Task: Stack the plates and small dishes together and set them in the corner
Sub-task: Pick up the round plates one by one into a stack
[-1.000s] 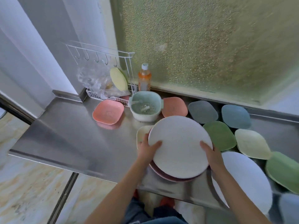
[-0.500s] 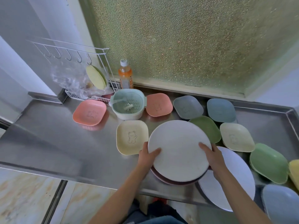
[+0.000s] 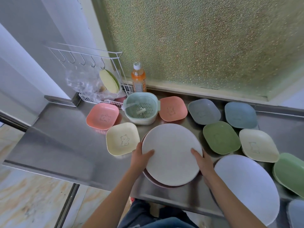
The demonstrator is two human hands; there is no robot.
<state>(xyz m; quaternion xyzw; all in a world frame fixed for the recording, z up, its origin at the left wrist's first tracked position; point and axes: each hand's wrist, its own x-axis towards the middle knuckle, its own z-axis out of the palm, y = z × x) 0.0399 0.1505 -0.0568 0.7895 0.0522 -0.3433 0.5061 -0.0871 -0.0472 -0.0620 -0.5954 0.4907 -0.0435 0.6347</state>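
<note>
A stack of round plates (image 3: 171,152), white on top with a pink one under it, is held near the counter's front edge. My left hand (image 3: 141,157) grips its left rim and my right hand (image 3: 203,162) grips its right rim, thumbs on top. Another large white plate (image 3: 246,186) lies to the right. Small square dishes are spread around: cream (image 3: 122,139), pink (image 3: 102,116), pink (image 3: 172,108), grey (image 3: 204,111), blue (image 3: 240,114), green (image 3: 221,137), cream (image 3: 258,145), green (image 3: 289,171).
A steel counter (image 3: 65,142) runs under a frosted window. At the back stand a mint strainer bowl (image 3: 141,110), an orange bottle (image 3: 138,78) and a white wire rack (image 3: 92,63) with hooks, a plastic bag and a yellow-green dish. Floor tiles show at left.
The view has shifted, so the cream dish to the left of the stack now shows in full. Both hands keep their grip on the plate stack, which stays over the counter's front.
</note>
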